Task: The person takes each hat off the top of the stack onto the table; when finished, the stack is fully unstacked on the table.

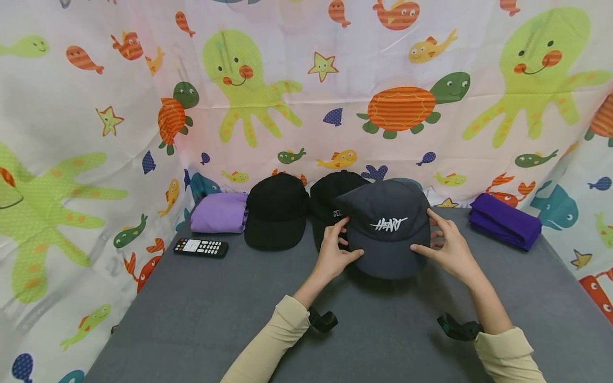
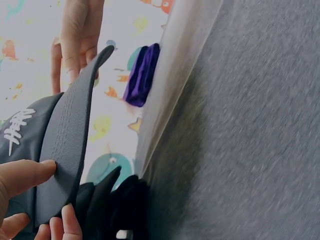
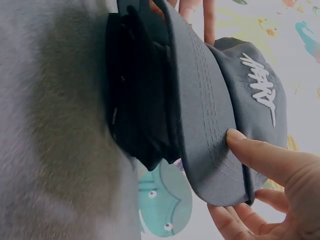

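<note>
Both hands hold a dark grey baseball cap (image 1: 388, 229) with white "HEART" lettering, its brim towards me. My left hand (image 1: 333, 250) grips its left side, thumb on the brim and fingers behind. On the opposite side my right hand (image 1: 447, 246) pinches the brim's edge between thumb and fingers, as the right wrist view also shows. The cap appears raised above the table, with shadow under it. Partly covered behind it sits a black cap (image 1: 330, 186) with some white letters showing. Left of that rests a plain black cap (image 1: 276, 207).
On the grey table (image 1: 215, 314), a folded lilac cloth (image 1: 219, 214) lies at the back left, a black remote control (image 1: 201, 248) in front of it. A folded dark purple cloth (image 1: 505, 221) lies at the back right. A sea-animal printed curtain (image 1: 306, 106) encloses the back and sides.
</note>
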The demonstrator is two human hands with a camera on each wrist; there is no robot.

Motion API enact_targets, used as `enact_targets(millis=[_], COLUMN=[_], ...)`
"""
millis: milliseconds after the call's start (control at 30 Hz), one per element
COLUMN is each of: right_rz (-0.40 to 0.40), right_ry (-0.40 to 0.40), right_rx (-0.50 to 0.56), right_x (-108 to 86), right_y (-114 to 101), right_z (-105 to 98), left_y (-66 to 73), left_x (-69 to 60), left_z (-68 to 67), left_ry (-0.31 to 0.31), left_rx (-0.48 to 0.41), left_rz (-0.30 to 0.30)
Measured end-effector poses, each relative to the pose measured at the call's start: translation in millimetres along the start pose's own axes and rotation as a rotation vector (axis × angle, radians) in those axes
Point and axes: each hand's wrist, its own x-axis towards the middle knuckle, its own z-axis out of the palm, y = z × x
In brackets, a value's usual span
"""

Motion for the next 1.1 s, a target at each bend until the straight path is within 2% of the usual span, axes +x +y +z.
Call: enact_targets(millis=[633,833,1100], right_rz=[0.025,0.061,0.115], right_ry=[0.018,-0.002,-0.069], right_rx=[-0.017,-0.05,-0.077], right_x=[-38.6,-52.0,-63.3], right_y=[22.9,30.7,42.6], right_z=[-23.8,-35.4,-55.9], left_y=[8.4,12.5,19.4], left_x=[-11.8,-15.6,-20.0], left_z=[36.0,49.5,70.7], left_ry=[-0.106,-0.137,-0.189], left_rx=[-0.043,-0.051,-0.068], left_rz=[-0.028,-0.055,-0.096])
